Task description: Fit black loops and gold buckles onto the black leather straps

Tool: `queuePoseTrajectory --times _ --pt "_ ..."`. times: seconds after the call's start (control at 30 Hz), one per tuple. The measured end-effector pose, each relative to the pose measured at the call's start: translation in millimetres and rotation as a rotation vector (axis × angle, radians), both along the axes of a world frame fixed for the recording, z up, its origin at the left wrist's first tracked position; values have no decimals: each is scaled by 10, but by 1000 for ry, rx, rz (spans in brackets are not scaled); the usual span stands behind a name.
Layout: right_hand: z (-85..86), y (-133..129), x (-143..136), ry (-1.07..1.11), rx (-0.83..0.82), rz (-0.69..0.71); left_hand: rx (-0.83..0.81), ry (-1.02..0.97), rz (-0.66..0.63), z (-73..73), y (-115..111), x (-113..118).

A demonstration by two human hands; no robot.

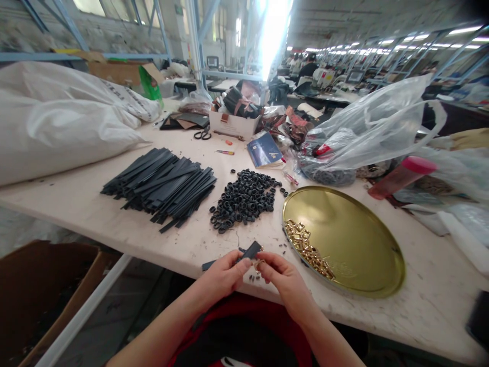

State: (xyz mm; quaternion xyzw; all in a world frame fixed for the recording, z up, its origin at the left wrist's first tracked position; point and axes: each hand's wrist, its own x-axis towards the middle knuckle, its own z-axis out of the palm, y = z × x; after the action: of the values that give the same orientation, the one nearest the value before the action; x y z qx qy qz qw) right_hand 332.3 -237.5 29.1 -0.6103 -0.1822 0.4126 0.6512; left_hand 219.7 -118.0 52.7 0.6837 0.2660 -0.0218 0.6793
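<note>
Near the table's front edge, my left hand (228,270) is closed on a dark strap strip (252,250), whose end points up to the right. My right hand (275,270) meets it there, fingers pinched on a small gold buckle (260,264) at the strip. How far the strip passes through the buckle is hidden by my fingers. Beyond my hands lies a heap of small black loops (244,201). A pile of dark strips (160,183) is to its left. On the right, a round gold tray (355,234) holds many gold buckles (305,250) along its near left side.
A blue booklet (265,150), scissors (202,133) and a white box (234,125) stand farther back. A clear plastic bag (359,132) and a pink-capped container (401,177) are at right. A white sack (61,122) covers the left; a cardboard box (49,275) stands below.
</note>
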Motion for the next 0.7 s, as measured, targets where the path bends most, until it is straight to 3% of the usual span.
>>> queuePoseTrajectory --times 0.13,0.27,0.37,0.53,0.7 --pt "-11 45 -79 411 111 -224 266 -23 -19 -26 5 -104" --pt "0 59 -233 565 120 -191 382 -97 -116 53 -66 -128" --pt "-2 29 -336 406 115 -148 366 -140 -121 85 -114 -116" --pt "24 -59 -375 -171 67 -135 255 -75 -72 39 -147 -147" --pt "55 -63 -346 -86 15 -95 45 -42 -33 14 -198 -137"
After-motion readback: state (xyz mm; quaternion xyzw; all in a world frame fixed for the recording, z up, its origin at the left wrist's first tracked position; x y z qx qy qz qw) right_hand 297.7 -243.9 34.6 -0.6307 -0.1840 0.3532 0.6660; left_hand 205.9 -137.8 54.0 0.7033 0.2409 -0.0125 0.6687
